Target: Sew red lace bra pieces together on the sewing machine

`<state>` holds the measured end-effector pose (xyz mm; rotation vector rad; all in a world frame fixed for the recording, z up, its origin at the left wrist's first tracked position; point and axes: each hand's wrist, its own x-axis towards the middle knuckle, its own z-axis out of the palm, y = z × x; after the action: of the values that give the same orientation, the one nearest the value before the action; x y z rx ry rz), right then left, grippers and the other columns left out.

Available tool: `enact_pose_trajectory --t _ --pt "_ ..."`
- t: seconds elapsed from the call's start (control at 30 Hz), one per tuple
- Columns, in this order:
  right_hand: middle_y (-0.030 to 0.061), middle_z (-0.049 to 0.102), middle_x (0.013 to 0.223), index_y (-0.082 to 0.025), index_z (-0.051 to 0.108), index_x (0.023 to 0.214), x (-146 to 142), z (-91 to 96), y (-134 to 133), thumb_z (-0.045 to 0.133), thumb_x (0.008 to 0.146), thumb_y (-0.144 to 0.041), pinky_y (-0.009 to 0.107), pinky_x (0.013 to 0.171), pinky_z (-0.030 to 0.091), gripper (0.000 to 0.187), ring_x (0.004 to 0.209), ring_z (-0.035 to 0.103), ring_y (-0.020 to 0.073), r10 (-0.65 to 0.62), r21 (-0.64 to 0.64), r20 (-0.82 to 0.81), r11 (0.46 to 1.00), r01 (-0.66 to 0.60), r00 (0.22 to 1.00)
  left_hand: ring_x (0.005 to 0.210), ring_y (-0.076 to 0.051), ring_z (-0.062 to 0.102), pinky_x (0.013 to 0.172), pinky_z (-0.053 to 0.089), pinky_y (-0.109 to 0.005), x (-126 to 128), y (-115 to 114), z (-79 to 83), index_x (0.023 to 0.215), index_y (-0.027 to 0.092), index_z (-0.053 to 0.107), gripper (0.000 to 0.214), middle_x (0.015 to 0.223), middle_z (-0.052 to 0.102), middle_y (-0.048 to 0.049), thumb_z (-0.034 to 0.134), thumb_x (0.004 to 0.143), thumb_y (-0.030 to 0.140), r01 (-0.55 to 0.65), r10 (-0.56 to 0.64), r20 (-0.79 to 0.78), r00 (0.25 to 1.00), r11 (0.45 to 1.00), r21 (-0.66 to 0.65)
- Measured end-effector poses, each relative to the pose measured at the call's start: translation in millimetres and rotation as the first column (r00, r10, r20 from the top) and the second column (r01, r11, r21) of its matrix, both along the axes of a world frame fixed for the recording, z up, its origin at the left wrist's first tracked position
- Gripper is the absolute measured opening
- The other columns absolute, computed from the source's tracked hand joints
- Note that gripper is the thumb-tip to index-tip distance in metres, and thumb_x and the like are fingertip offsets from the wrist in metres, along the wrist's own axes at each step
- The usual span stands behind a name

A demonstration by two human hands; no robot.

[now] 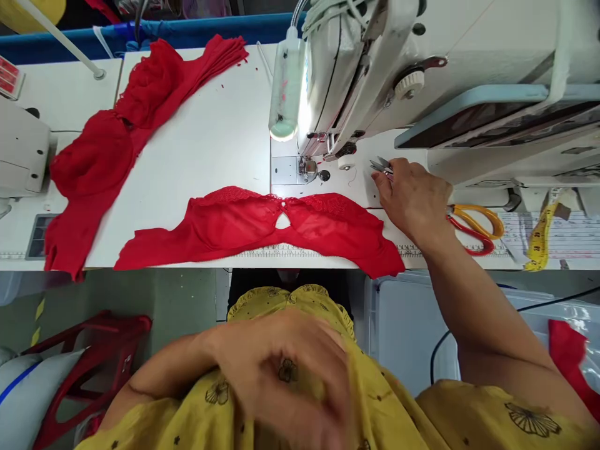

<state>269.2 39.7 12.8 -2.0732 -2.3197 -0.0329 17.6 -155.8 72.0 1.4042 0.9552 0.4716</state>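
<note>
right hand (pixel 412 200): stretched forward onto the machine bed, just right of the needle plate (pixel 287 170). fingers (pixel 387 181) drawn in narrow, pinched on the snips (pixel 380 165). the metal tips of the snips stick out to the left past the fingertips, pointing toward the needle area. the snips lie low over the white bed, under the head of the sewing machine (pixel 375 75).

left hand (pixel 281 369): down at the lap, over the yellow dress (pixel 403 412), well apart from the table (pixel 210 137). the hand is blurred; fingers look loosely spread, but cannot tell whether they grip the cloth.

red garment (pixel 234 225): spread flat along the near edge of the table, in front of the needle plate, two cups joined at a small opening in the middle. its right end hangs a little over the edge, near the right wrist but not under the hand.

other items: scissors (pixel 475 228) with orange and red handles lie on the table just behind the right wrist. yellow tape (pixel 539 237) lies further right. a pile (pixel 103 150) of red pieces sits at the left of the table, one end drooping over the near edge. lamp (pixel 284 87) lit beside the machine head. red stool (pixel 94 356) on the floor, lower left.
</note>
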Motion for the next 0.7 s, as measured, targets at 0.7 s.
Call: enact_pose_trajectory --t 0.7 --pt "0.0054 0.071 0.117 -0.022 0.065 0.124 -74.0 -4.1 -81.1 0.036 0.108 -0.03 0.038 0.084 0.043 0.034 0.102 0.059 0.0229 0.835 0.105 -0.138 0.548 -0.83 0.533 0.135 -0.031 0.055 0.125 0.022 -0.049 -33.8 17.9 -93.1 0.145 0.026 0.054 0.054 0.145 0.06 -0.0112 0.068 0.093 0.035 -0.015 0.518 -0.362 0.775 0.588 0.809"
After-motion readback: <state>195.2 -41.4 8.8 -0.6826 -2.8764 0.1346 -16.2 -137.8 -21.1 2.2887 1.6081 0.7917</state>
